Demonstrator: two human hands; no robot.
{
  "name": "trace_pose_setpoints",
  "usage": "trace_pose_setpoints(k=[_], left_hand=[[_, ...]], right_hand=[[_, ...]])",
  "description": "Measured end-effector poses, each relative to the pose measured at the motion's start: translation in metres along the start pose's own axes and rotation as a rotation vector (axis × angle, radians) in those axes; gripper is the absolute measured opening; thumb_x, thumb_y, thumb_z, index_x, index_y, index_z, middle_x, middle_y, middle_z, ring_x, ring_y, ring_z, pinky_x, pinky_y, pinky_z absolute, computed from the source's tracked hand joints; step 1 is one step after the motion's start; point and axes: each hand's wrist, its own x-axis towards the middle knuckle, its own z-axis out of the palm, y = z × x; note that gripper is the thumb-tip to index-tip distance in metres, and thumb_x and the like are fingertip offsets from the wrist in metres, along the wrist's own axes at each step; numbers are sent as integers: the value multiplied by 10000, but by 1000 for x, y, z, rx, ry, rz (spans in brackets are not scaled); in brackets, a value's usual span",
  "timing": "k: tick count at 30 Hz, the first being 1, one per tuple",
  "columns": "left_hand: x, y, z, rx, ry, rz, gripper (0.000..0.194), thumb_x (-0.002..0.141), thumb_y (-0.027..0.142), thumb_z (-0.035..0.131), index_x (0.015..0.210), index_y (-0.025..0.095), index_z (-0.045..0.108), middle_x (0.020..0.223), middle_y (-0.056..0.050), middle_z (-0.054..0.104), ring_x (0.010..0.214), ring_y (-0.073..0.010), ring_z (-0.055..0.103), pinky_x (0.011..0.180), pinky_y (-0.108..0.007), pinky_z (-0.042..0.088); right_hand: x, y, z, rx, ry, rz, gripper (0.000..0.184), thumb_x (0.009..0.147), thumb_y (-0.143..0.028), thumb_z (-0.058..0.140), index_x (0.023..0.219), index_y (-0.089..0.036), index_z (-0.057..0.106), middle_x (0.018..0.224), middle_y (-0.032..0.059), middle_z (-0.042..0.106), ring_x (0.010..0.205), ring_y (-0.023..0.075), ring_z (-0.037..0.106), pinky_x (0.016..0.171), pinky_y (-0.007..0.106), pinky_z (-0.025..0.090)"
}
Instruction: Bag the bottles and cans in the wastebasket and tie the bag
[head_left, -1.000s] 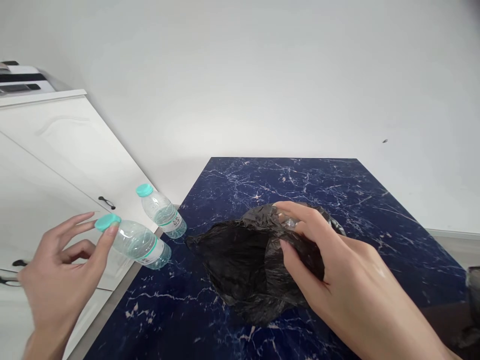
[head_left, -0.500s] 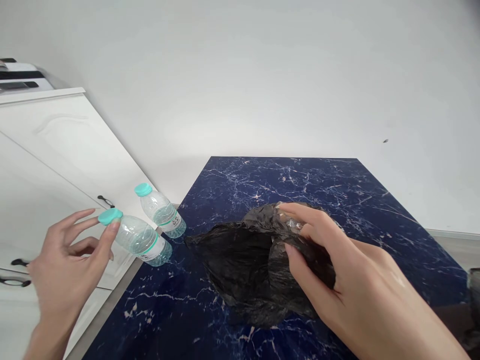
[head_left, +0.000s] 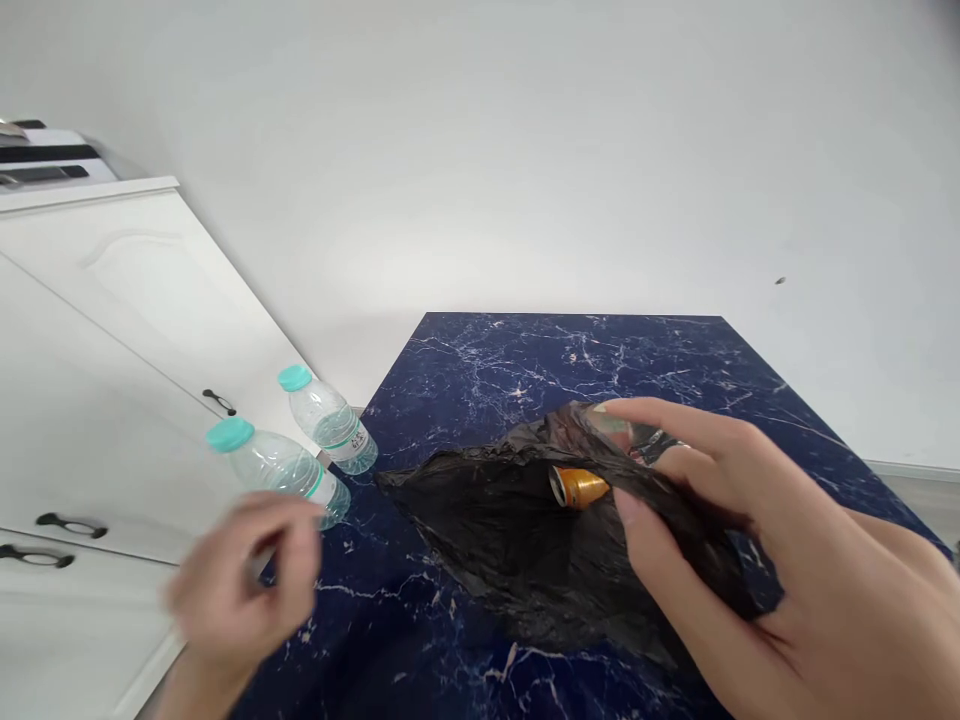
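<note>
My right hand (head_left: 720, 500) pinches the rim of a black plastic bag (head_left: 517, 560) between thumb and fingers, holding its mouth apart. Inside the mouth, near my right thumb, shows the end of an orange can (head_left: 579, 487). Some clear and reddish material is partly visible through the bag by my right fingers. My left hand (head_left: 244, 580) is smeared by motion, in front of the nearer bottle; its fingers look curled, but their hold is unclear. The nearer clear bottle (head_left: 274, 462) and the farther clear bottle (head_left: 324, 415) both have teal caps and stand at the table's left edge.
The dark blue marbled table (head_left: 517, 370) meets a white wall (head_left: 525, 180). A white cabinet (head_left: 127, 330) with black handles stands at the left, a black-and-white object (head_left: 49, 160) on its top.
My left hand has left the nearer bottle's cap and moved right and down. My right hand has shifted right, the bag's mouth is wider, and the orange can shows inside.
</note>
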Motion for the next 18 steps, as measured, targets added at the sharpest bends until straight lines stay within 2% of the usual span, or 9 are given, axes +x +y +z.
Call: trace_pose_setpoints(k=[1, 2, 4, 6, 9, 11, 14, 18], left_hand=[[-1, 16, 11, -132, -196, 148, 164, 1003, 139, 611, 1026, 275, 699, 836, 20, 743, 661, -137, 690, 611, -251, 542], [-1, 32, 23, -251, -377, 193, 221, 1028, 126, 588, 1125, 288, 703, 954, 1, 774, 796, -155, 747, 714, -258, 601], [2, 61, 49, -425, -651, 137, 295, 1094, 173, 530, 1340, 284, 649, 1274, -69, 757, 1171, -214, 749, 994, -325, 637], [5, 82, 75, -547, -823, 131, 350, 1131, 194, 460, 1445, 281, 590, 1432, -92, 686, 1332, -210, 681, 1144, -354, 585], [6, 96, 112, -538, -860, 182, 353, 1126, 244, 485, 1467, 224, 575, 1413, -141, 677, 1364, -279, 653, 1180, -451, 564], [4, 97, 133, -448, -876, 212, 313, 1116, 309, 520, 1385, 193, 628, 1236, -154, 737, 1227, -333, 713, 1081, -511, 607], [4, 98, 157, -392, -933, 212, 284, 1103, 385, 549, 1275, 194, 669, 1058, -125, 765, 1043, -334, 763, 984, -511, 624], [7, 105, 174, -430, -974, 178, 412, 1052, 508, 620, 1319, 197, 650, 1157, -139, 768, 1085, -341, 748, 988, -497, 610]], right_hand=[[-1, -1, -3, -28, 15, 4, 384, 1082, -413, 531, 1459, -345, 549, 930, -4, 825, 518, 156, 727, 396, 205, 515], [-1, -1, -5, -51, 30, 1, 370, 1078, -413, 539, 1443, -353, 556, 925, -9, 824, 573, 166, 760, 415, 198, 532], [-2, -3, -10, -84, 50, -11, 354, 1070, -413, 555, 1420, -365, 572, 923, -16, 823, 663, 177, 800, 452, 183, 561], [-3, -5, -13, -90, 54, -17, 356, 1061, -404, 563, 1415, -372, 583, 915, -22, 820, 710, 177, 814, 501, 172, 591], [-5, -8, -18, -59, 39, -10, 375, 1034, -356, 608, 1408, -362, 594, 908, -22, 814, 738, 179, 820, 589, 173, 636], [-6, -10, -21, -33, 30, 12, 393, 1016, -326, 639, 1405, -360, 601, 911, -21, 813, 710, 176, 812, 586, 176, 639], [-9, -10, -22, 21, 52, 56, 411, 1014, -317, 642, 1419, -372, 607, 935, -22, 818, 619, 159, 776, 508, 189, 612], [-13, -9, -19, 104, 81, 106, 455, 1003, -324, 629, 1452, -393, 608, 934, -17, 816, 553, 160, 736, 423, 219, 565]])
